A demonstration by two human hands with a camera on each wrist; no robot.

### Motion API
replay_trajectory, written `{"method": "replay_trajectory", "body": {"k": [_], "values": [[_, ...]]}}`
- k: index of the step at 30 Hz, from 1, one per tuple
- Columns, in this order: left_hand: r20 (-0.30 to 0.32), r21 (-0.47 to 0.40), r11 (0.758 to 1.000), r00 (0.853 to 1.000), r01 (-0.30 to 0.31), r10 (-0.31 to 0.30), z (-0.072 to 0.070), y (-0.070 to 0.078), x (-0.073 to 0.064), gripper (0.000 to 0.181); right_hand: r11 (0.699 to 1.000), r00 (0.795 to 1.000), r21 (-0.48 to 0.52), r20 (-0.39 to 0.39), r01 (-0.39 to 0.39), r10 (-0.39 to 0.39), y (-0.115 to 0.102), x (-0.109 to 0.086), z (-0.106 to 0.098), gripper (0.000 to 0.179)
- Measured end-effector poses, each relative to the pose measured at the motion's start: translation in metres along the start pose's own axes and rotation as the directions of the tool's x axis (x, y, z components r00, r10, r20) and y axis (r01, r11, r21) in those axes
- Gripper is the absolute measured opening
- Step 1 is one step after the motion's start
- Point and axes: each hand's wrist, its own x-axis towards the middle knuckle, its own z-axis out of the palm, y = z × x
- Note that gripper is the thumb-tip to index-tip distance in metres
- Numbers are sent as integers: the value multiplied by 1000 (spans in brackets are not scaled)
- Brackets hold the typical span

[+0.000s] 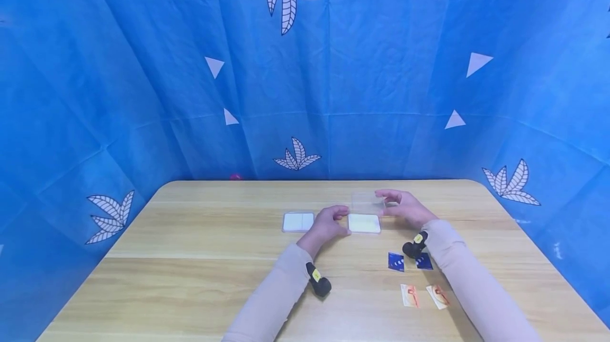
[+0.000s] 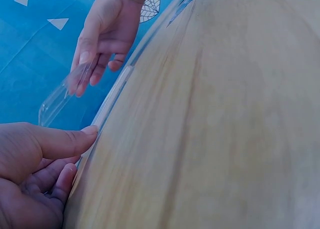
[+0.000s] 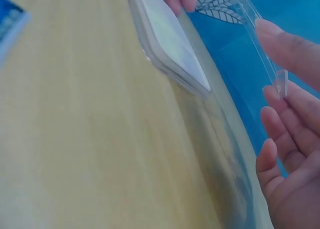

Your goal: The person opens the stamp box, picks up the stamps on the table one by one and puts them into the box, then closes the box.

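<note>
My right hand pinches a clear plastic lid by its right edge. Thumb and fingertips meet on the lid in the right wrist view, and it is tilted above the table. Below and in front of it lies a flat clear box with a white filling, which shows close up in the right wrist view. My left hand holds this box at its left side. In the left wrist view the thumb touches the box's rim, while the other fingertips are partly hidden.
A second flat box with white contents lies left of my left hand. Two blue cards or packets and two orange-and-white ones lie near my right forearm. The wooden table ends at a blue curtain.
</note>
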Motion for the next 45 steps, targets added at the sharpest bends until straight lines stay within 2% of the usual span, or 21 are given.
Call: {"method": "replay_trajectory", "body": {"k": [6, 13, 33, 45], "values": [[-3, 10, 1000, 1000, 16, -16, 0, 3, -2, 61, 999, 999, 29, -20, -34, 34, 3, 7, -3, 63], [-2, 13, 1000, 1000, 6, -6, 1, 4, -4, 62, 998, 998, 33, -32, -61, 62, 9, 13, -5, 66], [-3, 4, 1000, 1000, 13, -13, 1, 2, -3, 60, 995, 997, 61, -26, -78, 79, 12, 20, -2, 69], [-8, 5, 1000, 1000, 9, -9, 0, 0, -2, 61, 996, 996, 45, -41, -75, 77, 18, 22, -1, 70]]}}
